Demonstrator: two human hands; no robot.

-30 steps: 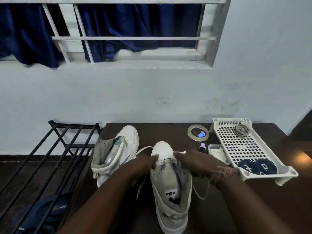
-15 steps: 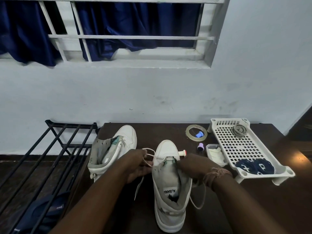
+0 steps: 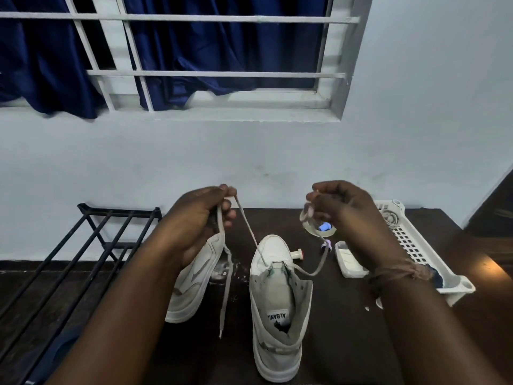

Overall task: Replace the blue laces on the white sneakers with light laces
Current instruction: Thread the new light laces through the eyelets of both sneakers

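A white sneaker (image 3: 279,304) stands on the dark table (image 3: 347,329) with its toe pointing away from me. A light lace (image 3: 249,232) runs through its front eyelets. My left hand (image 3: 200,218) is raised above the table and pinches one half of the lace, whose free end hangs down past the shoe. My right hand (image 3: 336,207) is raised too and grips the other half, which sags down to the eyelet. A second white sneaker (image 3: 194,284) lies to the left, partly behind my left arm. Blue laces (image 3: 435,273) lie in the white tray, mostly hidden by my right wrist.
A white perforated tray (image 3: 410,245) sits at the right. A tape roll (image 3: 319,230), a small purple item (image 3: 327,243), a white peg with a red tip (image 3: 296,254) and a small white box (image 3: 348,259) lie behind the shoe. A black metal rack (image 3: 83,245) stands at left.
Both hands have lifted from the shoe's front eyelets and moved apart, pulling the two halves of the light lace up and taut through the eyelets. The view has shifted closer.
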